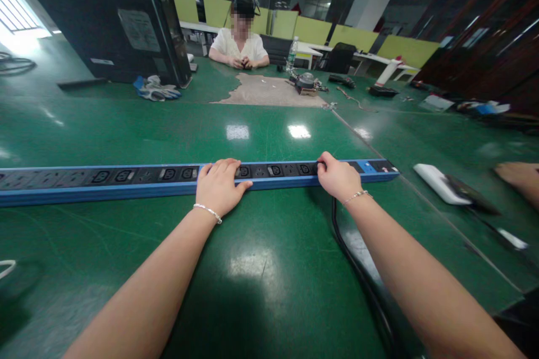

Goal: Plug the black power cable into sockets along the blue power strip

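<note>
A long blue power strip (177,186) with a row of black sockets lies across the green table. My left hand (219,185) grips it near the middle, fingers over the top to the far edge and the thumb along the near side. Toward the strip's right end, my right hand (339,176) is closed around the plug of a black power cord (357,269), right at the sockets. My fingers hide most of the plug, so how deep it sits cannot be seen. From under that hand the cord runs down toward the front edge of the view.
A black computer case (126,28) stands back left, with work gloves (156,90) beside it. Across the table sits a person (240,47) near a plastic bottle (292,55) and cardboard (261,91). At right are a white device (440,184) and another person's hand (520,179).
</note>
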### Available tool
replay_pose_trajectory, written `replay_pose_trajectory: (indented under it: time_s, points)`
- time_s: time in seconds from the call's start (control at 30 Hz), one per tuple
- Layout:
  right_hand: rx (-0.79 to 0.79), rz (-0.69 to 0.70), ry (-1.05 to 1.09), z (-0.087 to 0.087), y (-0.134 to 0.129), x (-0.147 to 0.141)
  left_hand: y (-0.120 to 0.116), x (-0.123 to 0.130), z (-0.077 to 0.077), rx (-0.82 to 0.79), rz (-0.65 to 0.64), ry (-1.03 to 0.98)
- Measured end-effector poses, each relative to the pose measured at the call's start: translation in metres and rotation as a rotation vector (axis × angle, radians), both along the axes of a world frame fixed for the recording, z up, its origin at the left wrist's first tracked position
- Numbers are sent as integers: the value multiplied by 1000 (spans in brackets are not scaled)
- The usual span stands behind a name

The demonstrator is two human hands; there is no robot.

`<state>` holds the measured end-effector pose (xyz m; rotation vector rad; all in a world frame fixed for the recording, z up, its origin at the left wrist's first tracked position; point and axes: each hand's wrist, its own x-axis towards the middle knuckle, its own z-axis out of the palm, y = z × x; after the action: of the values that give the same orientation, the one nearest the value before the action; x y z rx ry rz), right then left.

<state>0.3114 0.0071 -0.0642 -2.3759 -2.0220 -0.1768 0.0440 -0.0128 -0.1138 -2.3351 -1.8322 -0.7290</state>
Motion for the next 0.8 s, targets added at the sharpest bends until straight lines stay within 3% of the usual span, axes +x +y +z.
replay_pose_trajectory:
  time_s: [0.13,0.3,0.4,0.6,0.8]
  points:
    - [5,6,39,6,-4,2,0,0,-1,5,9,0]
    - [355,36,180,43,-14,-6,0,0,-2,16,1,-4]
    - [311,178,333,54,-12,-26,0,0,-2,9,7,-5]
    - [100,348,490,28,1,-82,-1,0,0,1,0,-4]
    - [20,296,325,13,2,-113,0,0,-3,11,-1,-22]
